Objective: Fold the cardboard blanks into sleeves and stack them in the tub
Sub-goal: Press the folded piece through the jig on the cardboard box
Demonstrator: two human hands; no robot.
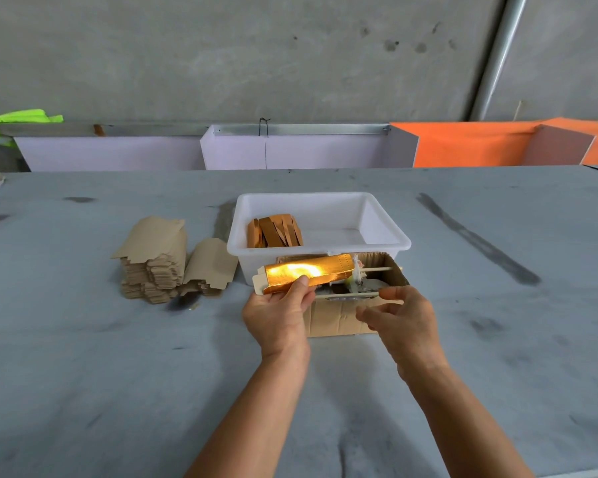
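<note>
Left hand (279,312) pinches gold blank (308,273) before tub (320,248); right hand (399,313) hovers loose beside it.

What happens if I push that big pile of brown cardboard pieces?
The pile of blanks would probably slide apart, since its edges already look uneven. Each piece is thin, so it's likely light and bendy. The top blanks curl upward, so they may slip off first.

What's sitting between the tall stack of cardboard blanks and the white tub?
In the head view, a smaller pile of blanks lies between the tall stack of cardboard blanks and the white tub, close to the tub's left wall.
</note>
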